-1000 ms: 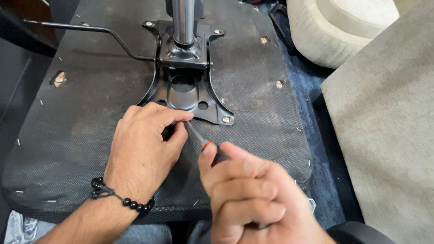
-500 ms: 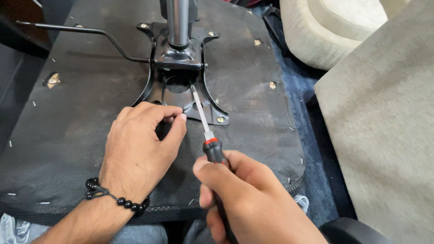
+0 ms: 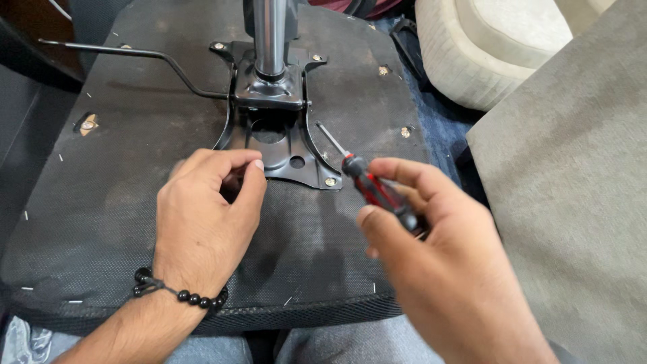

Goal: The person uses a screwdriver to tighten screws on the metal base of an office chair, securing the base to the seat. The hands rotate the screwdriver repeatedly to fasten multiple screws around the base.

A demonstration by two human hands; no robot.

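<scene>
- Black mesh fabric covers the underside of one upturned chair seat (image 3: pixel 135 222), which lies across the person's lap; its near edge hides most of the grey trousers.
- One black metal mounting plate (image 3: pixel 280 145) sits on the seat, with one silver gas cylinder (image 3: pixel 269 34) rising from it and cut off by the top edge.
- One bent lever rod (image 3: pixel 135 54) runs left from the plate.
- Four brass-coloured screws show at the plate's corners; the nearest right one (image 3: pixel 330 181) lies just beside the screwdriver.
- One screwdriver (image 3: pixel 367 185), red and black in the handle, is gripped by the right hand (image 3: pixel 438 263), fingers wrapped round it; its thin shaft points up-left, and whether the tip touches the plate is unclear.
- Left hand (image 3: pixel 205 216) rests on the seat, fingers curled in near the plate's near-left corner; whether it pinches anything is hidden.
- One black bead bracelet (image 3: pixel 178 294) circles the left wrist.
</scene>
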